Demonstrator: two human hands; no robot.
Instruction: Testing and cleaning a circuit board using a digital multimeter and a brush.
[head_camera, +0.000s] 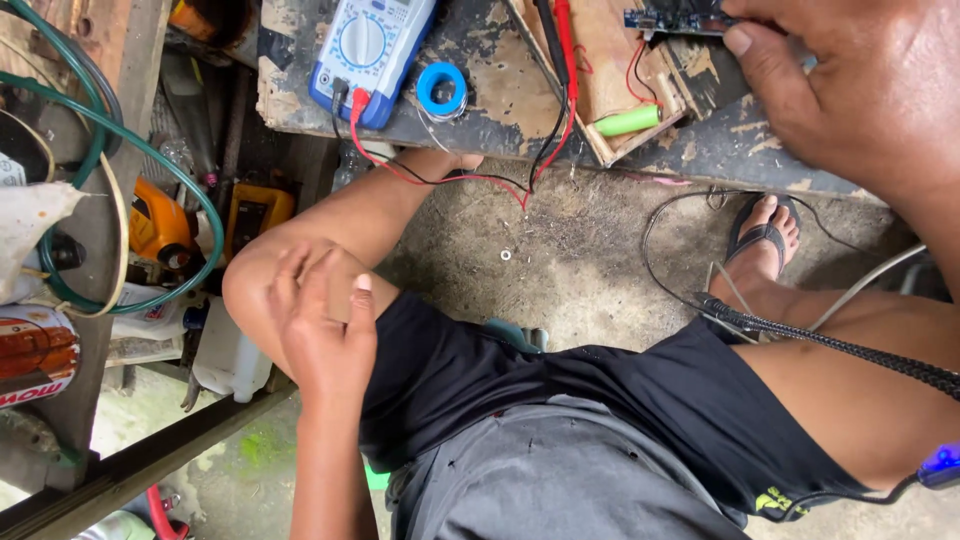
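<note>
Blue circuit board pinched in right hand, left hand open on knee

Blue-and-white multimeter with red and black leads; blue solder spool — green battery cell; black shorts.

The table was old rough wood with dark paint peeling off in patches, and the meter on it was smooth shiny plastic in blue and white, with rubbery red and black wires. The little circuit board by the right hand looked hard and blue, and the green battery beside it was smooth and a bit glossy. The left hand lay on a bare knee above soft black cloth shorts, and the floor was rough, dusty grey concrete.
</note>
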